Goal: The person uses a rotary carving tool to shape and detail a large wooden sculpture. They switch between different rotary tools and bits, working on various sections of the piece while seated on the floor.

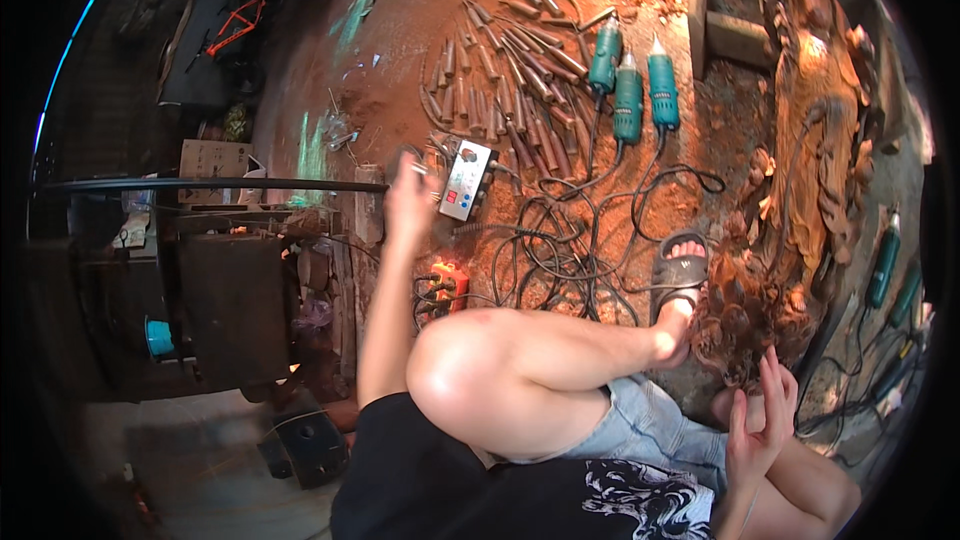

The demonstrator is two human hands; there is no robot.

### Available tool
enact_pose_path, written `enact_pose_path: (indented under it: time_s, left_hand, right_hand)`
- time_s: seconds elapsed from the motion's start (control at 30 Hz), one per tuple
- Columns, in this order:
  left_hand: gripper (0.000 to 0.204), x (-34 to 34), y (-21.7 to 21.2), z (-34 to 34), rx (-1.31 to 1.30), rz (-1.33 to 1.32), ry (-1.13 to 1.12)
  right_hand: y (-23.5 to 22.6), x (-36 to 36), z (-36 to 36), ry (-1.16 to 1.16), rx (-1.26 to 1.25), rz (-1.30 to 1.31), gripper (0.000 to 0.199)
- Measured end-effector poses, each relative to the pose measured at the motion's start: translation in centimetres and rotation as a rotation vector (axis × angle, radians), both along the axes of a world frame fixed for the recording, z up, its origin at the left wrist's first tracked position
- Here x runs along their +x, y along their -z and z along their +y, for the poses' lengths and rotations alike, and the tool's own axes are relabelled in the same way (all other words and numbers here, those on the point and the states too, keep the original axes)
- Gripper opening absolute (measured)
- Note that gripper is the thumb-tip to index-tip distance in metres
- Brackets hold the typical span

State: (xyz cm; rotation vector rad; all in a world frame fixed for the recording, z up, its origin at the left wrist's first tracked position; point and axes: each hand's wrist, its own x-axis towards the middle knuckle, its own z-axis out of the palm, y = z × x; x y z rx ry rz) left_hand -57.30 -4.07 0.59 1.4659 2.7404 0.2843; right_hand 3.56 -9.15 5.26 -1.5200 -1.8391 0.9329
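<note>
My left hand (408, 195) reaches out beside a silver control box (466, 182) with a knob and coloured buttons. Motion smears its fingers, and whether they hold something is unclear. Over my bent leg, my right hand (765, 420) is raised with its fingers apart and nothing in it. Nearest to that hand is the base of a carved wooden figure (815, 130), which lies along the right side. Past the box, several wood-handled carving tools (525, 90) are heaped on the dusty ground.
Teal rotary tools (627, 105) lie beside the heap, their black cords (560, 250) tangled nearer my foot. An orange power strip (450, 285) sits close to my knee. Another teal tool (884, 260) rests at far right. From the left a dark bar (250, 183) juts in.
</note>
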Motion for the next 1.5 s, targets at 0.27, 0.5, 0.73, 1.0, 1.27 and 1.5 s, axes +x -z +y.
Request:
enact_pose_path:
  time_s: [0.27,0.5,0.73,1.0,1.27,1.5]
  left_hand:
    - [0.033,3.0,17.1,-7.8,-0.149,-0.092,-0.116]
    - [0.034,0.1,15.3,-5.7,-0.159,-0.042,-0.125]
    - [0.028,-3.9,13.8,-2.9,-0.173,0.056,-0.025]
    - [0.028,-3.1,14.8,6.9,-0.116,0.163,0.028]
    - [0.030,-5.3,13.7,12.1,-0.062,0.133,0.044]
    - [0.032,-7.6,3.0,20.2,0.220,0.094,0.287]
  right_hand:
    - [-1.1,0.2,-1.0,0.012,-0.037,-0.048,0.050]
    - [-0.6,-1.0,0.2,-0.049,0.010,-0.050,0.050]
    - [-3.7,2.7,2.8,-0.070,0.087,-0.184,0.049]
    - [-15.0,15.7,-4.0,0.553,0.363,-0.657,0.043]
    - [-9.5,32.4,-13.3,1.212,0.284,-0.157,0.034]
    - [11.5,31.6,-15.3,1.204,-0.341,0.321,0.054]
